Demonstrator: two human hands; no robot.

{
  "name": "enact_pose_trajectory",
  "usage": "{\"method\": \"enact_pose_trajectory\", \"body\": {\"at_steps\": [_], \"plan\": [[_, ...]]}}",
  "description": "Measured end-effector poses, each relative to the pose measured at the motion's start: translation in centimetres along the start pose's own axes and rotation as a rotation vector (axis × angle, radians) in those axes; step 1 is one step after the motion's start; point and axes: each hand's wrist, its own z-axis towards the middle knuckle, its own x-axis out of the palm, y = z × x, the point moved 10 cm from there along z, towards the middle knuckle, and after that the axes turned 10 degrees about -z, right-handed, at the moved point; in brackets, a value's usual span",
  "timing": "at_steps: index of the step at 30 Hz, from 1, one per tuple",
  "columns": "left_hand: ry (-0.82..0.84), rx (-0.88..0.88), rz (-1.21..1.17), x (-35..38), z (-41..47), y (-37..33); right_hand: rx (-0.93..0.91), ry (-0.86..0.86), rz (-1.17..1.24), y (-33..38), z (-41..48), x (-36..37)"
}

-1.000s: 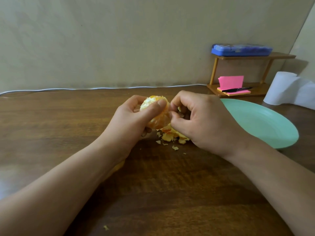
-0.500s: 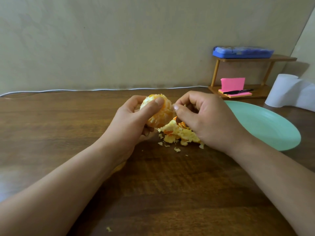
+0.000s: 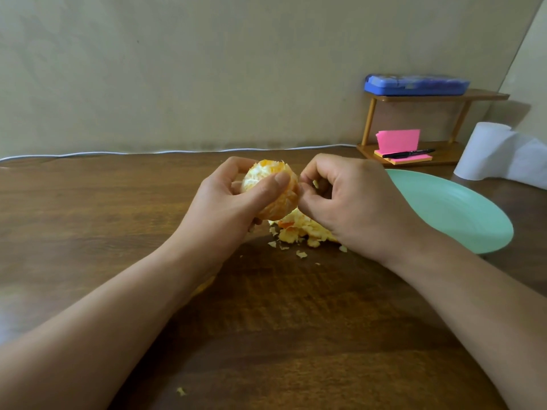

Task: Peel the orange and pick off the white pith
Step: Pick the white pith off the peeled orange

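The orange (image 3: 282, 204) is held up off the bench (image 3: 88, 217), to the left of the green plate (image 3: 461, 208) and not touching it. Most of its skin is off. The top is pale and ragged with white pith, while the lower side shows bare orange flesh.

The left hand (image 3: 225, 208) has the fruit in its grip: the thumb lies across the near face and the fingers curl round the far side. The right hand (image 3: 355, 202) sits between the orange and the plate, its back partly covering the plate's left rim. Its grip is closed, with fingers curled in, the thumb tip against the orange's right side, and a small pale bit of pith (image 3: 315, 183) pinched among the fingers.

Under the right hand, just left of the plate, a heap of peel (image 3: 299, 229) lies on the bench, with loose crumbs scattered on its near side. One more scrap (image 3: 180, 391) lies well apart, far to the near left of the plate.

Behind the plate stands a small wooden shelf (image 3: 444, 96). A blue case (image 3: 414, 84) rests on its top board; pink sticky notes (image 3: 398, 140) and a black pen (image 3: 408, 153) sit on its lower one. A white paper roll (image 3: 485, 152) stands behind the plate to the right. A white cable (image 3: 118, 153) runs along the foot of the wall, leftward from the shelf.
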Motion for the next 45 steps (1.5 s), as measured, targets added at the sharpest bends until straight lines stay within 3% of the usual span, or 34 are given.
{"method": "enact_pose_trajectory", "body": {"at_steps": [10,17,22,25,34,45], "plan": [[-0.043,-0.028,-0.052,-1.1,0.5,0.9,0.001,0.034,0.106,-0.3,0.0,0.1],[-0.014,0.015,0.032,-0.6,0.3,0.3,-0.027,0.072,0.005,-0.3,0.0,0.5],[-0.05,0.062,0.077,-0.7,0.3,0.1,-0.067,-0.014,-0.081,0.5,0.0,0.2],[-0.046,0.053,0.015,-0.5,0.4,0.2,-0.04,-0.046,-0.014,0.2,0.0,0.1],[0.023,-0.212,-0.309,-0.2,1.2,3.5,0.104,-0.019,0.214,-1.9,0.3,0.5],[0.119,-0.21,-0.392,0.7,1.3,3.5,0.004,-0.055,0.097,-0.5,0.1,-0.8]]}}
